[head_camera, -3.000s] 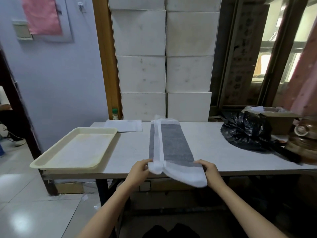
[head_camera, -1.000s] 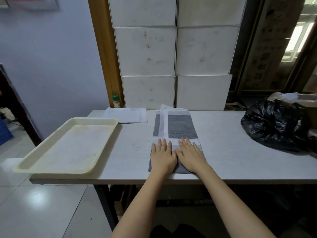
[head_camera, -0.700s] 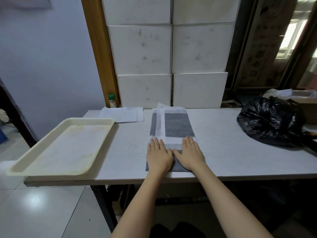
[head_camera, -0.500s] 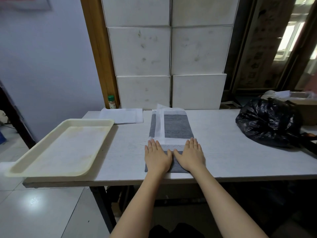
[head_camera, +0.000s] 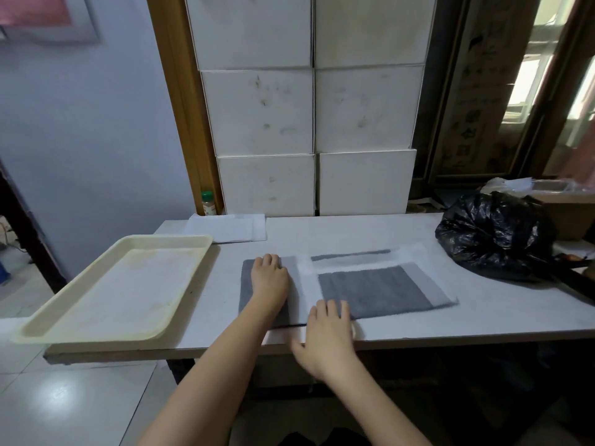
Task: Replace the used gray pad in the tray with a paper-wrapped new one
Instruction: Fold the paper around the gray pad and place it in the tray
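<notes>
Wrapping looks like the step in hand: the pad [head_camera: 373,292] lies flat on the table [head_camera: 402,230], across the near middle, partly swathed in white paper [head_camera: 306,284], with a gray panel bare on the right and another gray end showing at the left. The left hand [head_camera: 269,278] lies palm down on that left gray end, fingers straight, pressing and gripping nothing. The right hand [head_camera: 328,329] is flat too, fingers extended onto the paper at the near edge, thumb spread out over the table's lip; it holds nothing either. Both seem to be smoothing or flattening a fold.

The tray [head_camera: 112,294] sits well to the left, overhanging the table's corner, with no pad in it (so the old one appears to be out already, though I cannot tell where it went). A folded white sheet [head_camera: 231,226] lies at the back of the table, just beyond the tray.

My judgement is that the task is past its midpoint. The next move calls for finishing the folds so no gray stays exposed, then taking the bundle by both ends, keeping the paper from slipping loose, and laying it flat inside the tray's rim.
</notes>
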`<state>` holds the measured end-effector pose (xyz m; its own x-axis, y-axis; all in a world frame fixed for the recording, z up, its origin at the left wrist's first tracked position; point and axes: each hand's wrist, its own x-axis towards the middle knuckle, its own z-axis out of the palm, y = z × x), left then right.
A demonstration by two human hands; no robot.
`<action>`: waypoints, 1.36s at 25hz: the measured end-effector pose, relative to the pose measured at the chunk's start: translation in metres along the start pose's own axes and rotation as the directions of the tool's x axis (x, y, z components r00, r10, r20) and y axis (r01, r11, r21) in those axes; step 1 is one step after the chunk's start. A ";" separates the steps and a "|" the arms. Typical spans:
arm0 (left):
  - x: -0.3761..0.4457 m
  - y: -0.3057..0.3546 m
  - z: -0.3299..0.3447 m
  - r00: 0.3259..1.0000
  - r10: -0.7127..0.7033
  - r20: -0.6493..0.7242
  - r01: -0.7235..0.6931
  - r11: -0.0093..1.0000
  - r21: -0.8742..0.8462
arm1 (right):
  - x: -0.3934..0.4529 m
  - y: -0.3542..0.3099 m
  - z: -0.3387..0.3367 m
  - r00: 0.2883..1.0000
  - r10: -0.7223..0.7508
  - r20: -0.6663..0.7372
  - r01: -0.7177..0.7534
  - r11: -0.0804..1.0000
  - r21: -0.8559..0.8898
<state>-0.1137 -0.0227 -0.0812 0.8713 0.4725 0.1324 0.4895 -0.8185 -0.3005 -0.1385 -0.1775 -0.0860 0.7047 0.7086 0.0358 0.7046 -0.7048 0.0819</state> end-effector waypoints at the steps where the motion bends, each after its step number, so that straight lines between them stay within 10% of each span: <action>1: 0.000 0.003 0.002 1.000 -0.009 -0.003 0.009 1.000 -0.026 | -0.002 -0.008 0.000 1.000 -0.024 -0.004 0.024 1.000 0.003; 9: -0.010 -0.005 0.035 0.962 -0.259 -0.088 0.188 0.861 -0.472 | -0.001 -0.003 0.025 0.982 0.014 -0.187 0.039 0.960 0.277; 11: -0.011 -0.006 0.039 0.969 -0.248 0.003 0.217 0.842 -0.494 | 0.001 0.039 0.025 0.942 0.259 -0.213 -0.164 0.910 0.381; 14: -0.014 -0.004 0.039 0.971 -0.208 0.118 0.239 0.832 -0.500 | 0.005 0.115 0.023 0.700 0.671 -0.245 -0.555 0.726 0.405; 18: -0.015 -0.003 0.039 0.967 -0.214 0.137 0.254 0.828 -0.499 | 0.011 0.172 0.017 0.634 0.774 -0.012 -0.721 0.596 0.355; 25: -0.015 -0.002 0.039 0.964 -0.232 0.127 0.264 0.825 -0.500 | 0.028 0.186 0.009 0.684 0.701 0.203 -0.663 0.481 0.574; 34: -0.018 0.001 0.034 0.968 -0.229 0.097 0.247 0.842 -0.480 | 0.033 0.110 -0.006 0.888 0.348 -0.299 -0.083 0.762 0.642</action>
<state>-0.1299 -0.0206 -0.1158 0.7283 0.6771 0.1058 0.6437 -0.7289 0.2332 -0.0383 -0.2311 -0.0701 0.8465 0.3939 0.3582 0.5324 -0.6169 -0.5796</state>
